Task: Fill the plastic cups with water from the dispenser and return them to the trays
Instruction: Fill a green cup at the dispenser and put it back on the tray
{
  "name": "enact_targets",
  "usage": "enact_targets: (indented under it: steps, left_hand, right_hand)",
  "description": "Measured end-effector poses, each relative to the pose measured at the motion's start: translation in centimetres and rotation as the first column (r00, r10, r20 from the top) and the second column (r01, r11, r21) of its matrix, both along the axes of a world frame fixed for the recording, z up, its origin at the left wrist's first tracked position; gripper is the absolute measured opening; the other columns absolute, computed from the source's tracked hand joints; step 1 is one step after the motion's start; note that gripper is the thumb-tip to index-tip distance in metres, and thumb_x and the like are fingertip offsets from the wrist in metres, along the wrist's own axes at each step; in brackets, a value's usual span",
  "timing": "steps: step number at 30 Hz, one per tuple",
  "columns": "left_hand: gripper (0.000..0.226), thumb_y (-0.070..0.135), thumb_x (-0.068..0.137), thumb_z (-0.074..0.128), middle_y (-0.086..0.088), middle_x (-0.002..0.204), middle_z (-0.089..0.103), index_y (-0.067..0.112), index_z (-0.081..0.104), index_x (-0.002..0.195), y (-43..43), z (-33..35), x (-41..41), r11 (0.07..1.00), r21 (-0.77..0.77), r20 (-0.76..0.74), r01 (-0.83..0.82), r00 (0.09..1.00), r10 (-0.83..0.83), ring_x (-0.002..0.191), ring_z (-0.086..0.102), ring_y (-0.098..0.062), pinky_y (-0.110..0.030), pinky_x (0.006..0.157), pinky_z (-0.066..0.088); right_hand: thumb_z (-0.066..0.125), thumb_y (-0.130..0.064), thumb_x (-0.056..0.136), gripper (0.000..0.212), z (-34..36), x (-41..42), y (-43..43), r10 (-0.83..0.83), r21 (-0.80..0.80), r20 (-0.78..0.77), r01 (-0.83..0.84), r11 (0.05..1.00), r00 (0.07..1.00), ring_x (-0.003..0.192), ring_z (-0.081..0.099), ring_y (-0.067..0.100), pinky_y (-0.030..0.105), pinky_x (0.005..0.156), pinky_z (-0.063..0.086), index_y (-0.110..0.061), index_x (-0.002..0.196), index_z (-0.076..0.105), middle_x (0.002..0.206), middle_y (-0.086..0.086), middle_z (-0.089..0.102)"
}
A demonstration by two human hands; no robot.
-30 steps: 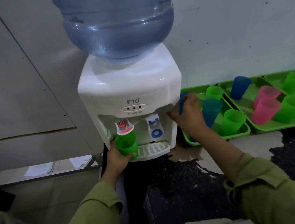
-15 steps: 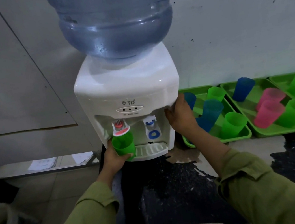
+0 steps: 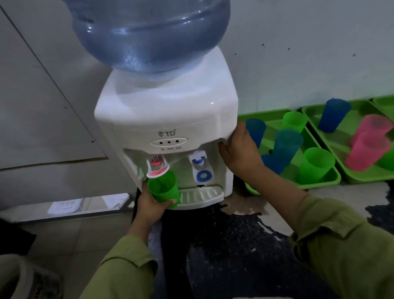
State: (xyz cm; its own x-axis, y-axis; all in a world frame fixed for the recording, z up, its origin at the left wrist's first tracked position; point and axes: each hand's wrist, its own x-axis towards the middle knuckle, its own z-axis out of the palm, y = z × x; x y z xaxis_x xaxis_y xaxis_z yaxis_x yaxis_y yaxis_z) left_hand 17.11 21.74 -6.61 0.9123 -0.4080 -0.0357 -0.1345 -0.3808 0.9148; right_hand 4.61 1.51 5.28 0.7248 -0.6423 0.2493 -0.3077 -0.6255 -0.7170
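Clearly "TD" on dispenser; left hand holds green cup

Water bottle: translucent blue
Dispenser body: white
Tap above cup: red and white
Second tap: blue and white, with a blue ring
Held cup: bright green
Trays: green
Tray cups: green, blue, teal, pink
Sleeves: olive green
Wall: pale grey with scattered dark specks
Surface below: black, speckled, with pale patches
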Motion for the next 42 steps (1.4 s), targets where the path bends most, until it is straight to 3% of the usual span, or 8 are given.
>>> enact_targets:
  steps: [10, 15, 22, 29, 33, 37, 42]
  left_hand:
    - [0.087, -0.010, 0.058, 0.081, -0.016, 0.122, 0.055, 0.002, 0.036, 0.132, -0.1, -0.1, -0.4, 0.999, -0.022, -0.006, -0.043, 0.999, 0.043, 0.103, 0.049, -0.016, -0.007, 0.072, 0.037]
    - [0.087, -0.008, 0.058, 0.082, -0.015, 0.123, 0.056, 0.004, 0.038, 0.131, -0.2, -0.2, -0.4, 0.998, -0.026, -0.047, -0.055, 0.997, 0.054, 0.104, 0.051, -0.017, -0.026, 0.085, 0.041]
    - [0.084, -0.008, 0.059, 0.082, -0.012, 0.120, 0.057, 0.005, 0.040, 0.131, -0.3, -0.3, -0.5, 0.996, -0.034, -0.043, -0.087, 0.995, 0.085, 0.104, 0.054, -0.020, -0.027, 0.085, 0.042]
    - [0.084, 0.006, 0.062, 0.084, -0.018, 0.123, 0.059, 0.005, 0.040, 0.133, -0.5, -0.1, -1.2, 0.988, 0.060, 0.012, -0.143, 0.990, 0.142, 0.112, 0.056, -0.030, -0.033, 0.091, 0.044]
    - [0.083, 0.016, 0.060, 0.086, -0.014, 0.120, 0.059, 0.008, 0.038, 0.127, -0.3, 0.5, -1.5, 0.987, 0.093, 0.021, -0.135, 0.991, 0.133, 0.105, 0.057, -0.024, -0.025, 0.079, 0.039]
    - [0.089, 0.018, 0.057, 0.088, -0.009, 0.119, 0.059, 0.013, 0.037, 0.130, 0.0, 1.3, -1.2, 0.994, 0.028, 0.060, -0.110, 0.992, 0.108, 0.095, 0.050, -0.013, -0.023, 0.078, 0.039]
    - [0.086, 0.017, 0.055, 0.090, -0.012, 0.119, 0.061, 0.010, 0.043, 0.127, 0.2, 1.2, -0.6, 0.996, 0.039, 0.065, -0.085, 0.995, 0.082, 0.104, 0.057, -0.022, -0.026, 0.084, 0.042]
  right_hand:
    - [0.055, -0.014, 0.089, 0.042, -0.4, 0.0, -0.2, 0.022, -0.052, -0.013, -0.023, 0.998, 1.000, 0.096, 0.052, 0.039, 0.042, 0.072, 0.044, 0.008, 0.117, 0.034, 0.113, 0.026, 0.047]
    - [0.054, -0.011, 0.089, 0.043, -0.3, 0.1, -0.2, 0.033, -0.061, -0.012, -0.033, 0.998, 0.999, 0.101, 0.049, 0.039, 0.049, 0.079, 0.045, 0.011, 0.119, 0.033, 0.117, 0.026, 0.043]
    - [0.053, -0.011, 0.088, 0.044, -0.3, 0.2, -0.1, 0.026, -0.071, -0.027, -0.028, 0.997, 0.999, 0.104, 0.048, 0.038, 0.048, 0.081, 0.044, 0.011, 0.120, 0.032, 0.119, 0.025, 0.042]
    - [0.052, -0.010, 0.089, 0.045, -0.3, 0.3, 0.1, 0.002, -0.075, -0.033, -0.005, 0.997, 0.999, 0.103, 0.047, 0.042, 0.047, 0.078, 0.043, 0.013, 0.120, 0.031, 0.119, 0.028, 0.041]
    - [0.051, -0.010, 0.089, 0.047, -0.2, 0.2, 0.3, 0.008, -0.095, -0.034, -0.012, 0.995, 0.999, 0.107, 0.045, 0.039, 0.046, 0.083, 0.042, 0.013, 0.124, 0.030, 0.122, 0.027, 0.039]
    - [0.051, -0.009, 0.089, 0.048, 0.0, 0.1, 0.7, -0.011, -0.045, -0.020, 0.010, 0.999, 1.000, 0.109, 0.045, 0.037, 0.042, 0.084, 0.042, 0.010, 0.127, 0.029, 0.124, 0.025, 0.039]
    - [0.051, -0.010, 0.089, 0.044, 0.2, 0.2, 1.0, -0.036, 0.030, -0.009, 0.037, 0.999, 0.999, 0.108, 0.047, 0.037, 0.044, 0.085, 0.045, 0.007, 0.124, 0.031, 0.124, 0.024, 0.040]
